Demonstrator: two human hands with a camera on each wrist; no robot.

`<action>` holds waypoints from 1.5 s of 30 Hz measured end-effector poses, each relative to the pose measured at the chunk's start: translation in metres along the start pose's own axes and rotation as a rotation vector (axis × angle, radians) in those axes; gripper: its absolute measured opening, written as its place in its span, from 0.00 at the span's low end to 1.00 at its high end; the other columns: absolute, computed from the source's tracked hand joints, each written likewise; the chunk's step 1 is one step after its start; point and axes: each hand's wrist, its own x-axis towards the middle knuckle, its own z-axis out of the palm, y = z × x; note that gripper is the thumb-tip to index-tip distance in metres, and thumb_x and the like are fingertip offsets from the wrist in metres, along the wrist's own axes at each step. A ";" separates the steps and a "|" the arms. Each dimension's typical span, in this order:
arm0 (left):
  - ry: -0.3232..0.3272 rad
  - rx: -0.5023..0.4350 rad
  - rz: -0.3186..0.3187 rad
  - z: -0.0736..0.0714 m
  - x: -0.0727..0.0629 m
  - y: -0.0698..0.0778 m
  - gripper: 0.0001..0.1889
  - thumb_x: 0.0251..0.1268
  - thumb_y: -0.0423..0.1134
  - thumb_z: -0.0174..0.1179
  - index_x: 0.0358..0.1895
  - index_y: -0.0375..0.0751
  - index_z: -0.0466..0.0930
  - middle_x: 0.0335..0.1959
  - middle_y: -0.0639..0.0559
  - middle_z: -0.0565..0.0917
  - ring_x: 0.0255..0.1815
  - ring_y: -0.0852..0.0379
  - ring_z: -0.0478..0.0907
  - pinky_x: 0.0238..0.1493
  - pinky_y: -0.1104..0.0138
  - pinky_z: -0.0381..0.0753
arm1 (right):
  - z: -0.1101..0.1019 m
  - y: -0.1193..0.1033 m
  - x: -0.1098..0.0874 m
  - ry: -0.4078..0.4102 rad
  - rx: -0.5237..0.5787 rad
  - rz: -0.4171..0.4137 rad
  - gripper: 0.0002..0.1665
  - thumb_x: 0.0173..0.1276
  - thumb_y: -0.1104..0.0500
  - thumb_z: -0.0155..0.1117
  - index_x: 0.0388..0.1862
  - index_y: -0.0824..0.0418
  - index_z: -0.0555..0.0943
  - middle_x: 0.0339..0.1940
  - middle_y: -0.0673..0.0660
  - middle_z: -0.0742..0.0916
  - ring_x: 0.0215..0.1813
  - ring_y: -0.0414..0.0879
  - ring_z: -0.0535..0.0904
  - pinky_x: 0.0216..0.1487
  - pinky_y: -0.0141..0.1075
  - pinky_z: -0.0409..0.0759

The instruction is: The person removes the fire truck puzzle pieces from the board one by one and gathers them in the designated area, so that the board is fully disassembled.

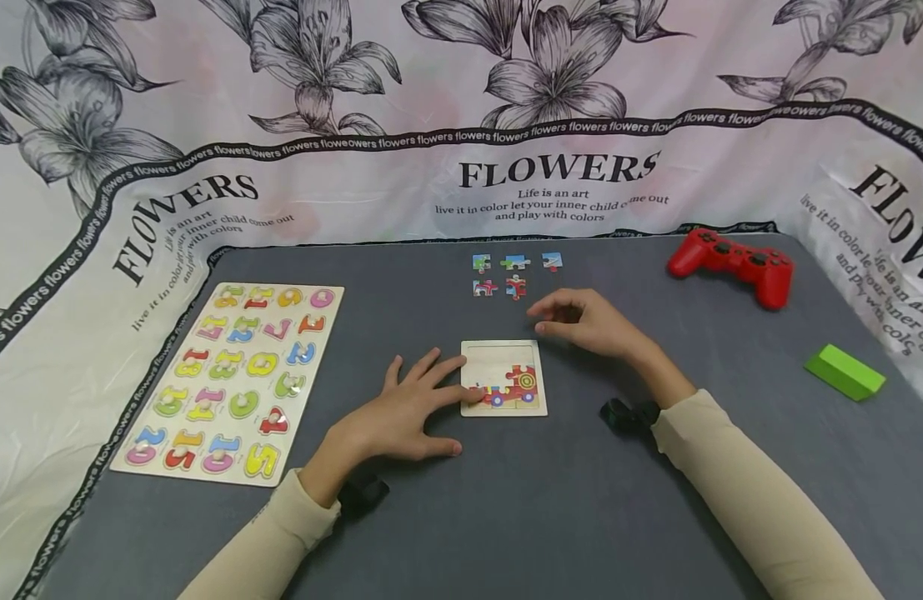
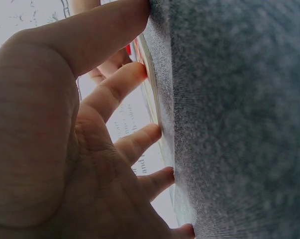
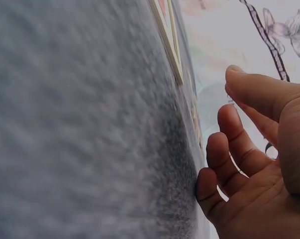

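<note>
A small square puzzle board [image 1: 499,357] lies on the grey table, with several joined pieces showing a red vehicle [image 1: 517,388] along its lower part. My left hand [image 1: 401,417] is spread flat, its index finger pressing on the board's left side and another fingertip at the board's upper left edge. Just off the board's upper right corner, my right hand [image 1: 592,321] hovers low with loosely bent fingers and holds nothing. In the right wrist view, the right hand's fingers [image 3: 232,149] are apart from the board edge [image 3: 169,50]. Beyond the board lie several loose jigsaw pieces [image 1: 516,262] in two rows.
At the left lies a number puzzle board [image 1: 228,392] filled with colourful digits. A red game controller [image 1: 731,262] sits at the far right, and a green block [image 1: 845,372] is nearer on that side. A flower-printed sheet [image 1: 401,192] borders the table's far edge.
</note>
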 end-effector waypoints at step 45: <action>-0.014 0.026 -0.016 -0.001 0.003 -0.001 0.37 0.62 0.57 0.69 0.75 0.65 0.68 0.84 0.49 0.53 0.86 0.36 0.39 0.73 0.25 0.34 | 0.023 -0.025 -0.022 -0.252 -0.268 -0.148 0.24 0.59 0.57 0.79 0.56 0.47 0.88 0.44 0.50 0.81 0.50 0.46 0.68 0.47 0.44 0.57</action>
